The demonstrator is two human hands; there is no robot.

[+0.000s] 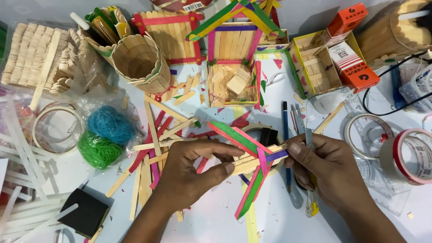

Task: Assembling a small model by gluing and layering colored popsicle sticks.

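a white work table (211,242) spreads across the whole view, crowded with craft material, and at its centre two bare hands meet over a piece made of coloured craft sticks (251,162). the left hand (187,176), coming in from 7 o'clock, has thumb and fingers curled shut around the plain wooden end of the piece, while the right hand (324,169), coming in from 5 o'clock, pinches the opposite end between thumb and forefinger, its other fingers folded around a slim knife-like tool (312,181) that hangs down past the palm. the stick piece lies between the two hands, held just above the table, with green, pink and purple sticks crossing one another. at 12 o'clock from it stands a small stick house (234,57) with a striped roof, and at 11 o'clock a round stick cup (140,63). a bagged stack of plain wooden sticks (38,56) sits at 10 o'clock, and bags of blue and green rubber bands (104,136) lie at 9 o'clock. loose sticks (150,148) are scattered just left of the left hand. a roll of tape with a red rim (414,156) rests at 3 o'clock, an orange box (354,65) at 1 o'clock, and a black square pad (84,214) at 8 o'clock.
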